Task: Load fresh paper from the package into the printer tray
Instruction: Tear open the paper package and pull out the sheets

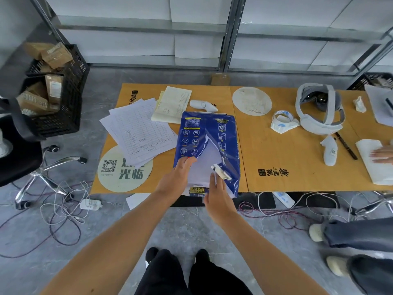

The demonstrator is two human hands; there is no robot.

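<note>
A blue paper package (192, 135) lies on the cardboard-covered table (276, 150), its wrapper torn open down the middle so the white sheets (203, 167) show. My left hand (177, 177) rests on the near left of the package, fingers pressing the torn blue wrapper edge. My right hand (218, 194) is at the near right end, fingers on the torn flap with its white strip (221, 172). No printer or tray is in view.
Loose printed forms (138, 130) and a notepad (172, 105) lie left of the package. A headset (319, 109), tape roll (284, 119), controllers (329, 151) and a pen (345, 145) sit to the right. Another person's hand (382, 155) and legs are at right. Cables cover the floor; an office chair (25, 154) stands left.
</note>
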